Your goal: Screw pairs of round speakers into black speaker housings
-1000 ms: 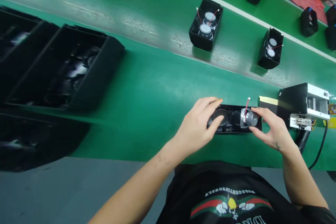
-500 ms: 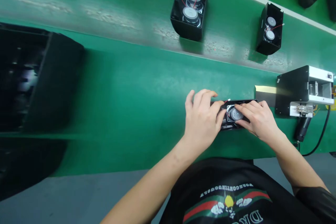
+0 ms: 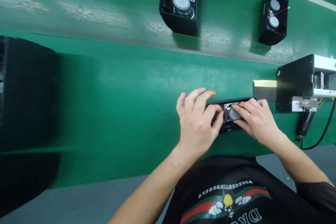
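Note:
A round speaker driver (image 3: pixel 234 113) with a grey back and a silver frame sits in a narrow black housing (image 3: pixel 232 100) on the green bench. The fingers of my right hand (image 3: pixel 257 116) are closed around the driver's right side. Beside it, my left hand (image 3: pixel 197 123) pinches a thin red wire (image 3: pixel 224 109) between thumb and forefinger, at the driver's left edge. The other fingers of that hand are raised and spread. Both hands hide parts of the housing.
Two black boxes, a larger one (image 3: pixel 193 24) and a smaller one (image 3: pixel 274 36), each holding two speakers, stand on the far strip. At right are a black and silver machine (image 3: pixel 295 84) and an electric screwdriver (image 3: pixel 305 122). A large dark case (image 3: pixel 28 94) fills the left.
My left thumb and forefinger have closed on the red wire, whose white plug stood free before. My right hand stays at the driver. The view has shifted slightly.

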{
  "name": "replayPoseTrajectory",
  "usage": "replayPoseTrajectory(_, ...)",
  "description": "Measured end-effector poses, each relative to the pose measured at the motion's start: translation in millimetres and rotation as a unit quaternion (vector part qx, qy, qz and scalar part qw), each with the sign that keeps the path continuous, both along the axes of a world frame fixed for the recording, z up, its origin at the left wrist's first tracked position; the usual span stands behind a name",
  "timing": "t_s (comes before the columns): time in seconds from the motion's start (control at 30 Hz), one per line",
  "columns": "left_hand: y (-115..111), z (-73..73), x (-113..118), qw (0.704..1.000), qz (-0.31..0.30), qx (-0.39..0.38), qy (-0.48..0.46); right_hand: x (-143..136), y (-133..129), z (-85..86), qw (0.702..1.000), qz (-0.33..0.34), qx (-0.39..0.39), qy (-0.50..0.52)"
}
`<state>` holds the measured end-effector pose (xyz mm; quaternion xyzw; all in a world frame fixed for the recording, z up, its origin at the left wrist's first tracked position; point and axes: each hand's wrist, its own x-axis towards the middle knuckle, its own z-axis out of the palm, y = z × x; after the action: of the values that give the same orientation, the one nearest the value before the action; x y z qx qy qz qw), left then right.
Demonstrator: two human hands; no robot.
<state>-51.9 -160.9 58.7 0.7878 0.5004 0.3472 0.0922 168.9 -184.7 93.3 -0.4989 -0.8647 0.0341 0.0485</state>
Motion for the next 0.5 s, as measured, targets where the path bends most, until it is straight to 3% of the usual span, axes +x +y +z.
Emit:
replayPoseTrajectory(0.17, -9, 5.5, -11, 0.999, -0.030, -0.022, -0.016, 1, 1, 0.7, 1.000, -0.001, 0.001, 0.007)
replayPoseTrajectory(0.5, -12, 3.0, -14, 0.998, -0.040, -0.033, -0.026, -1, 2, 3.9, 1.000, 0.003, 0.001, 0.010)
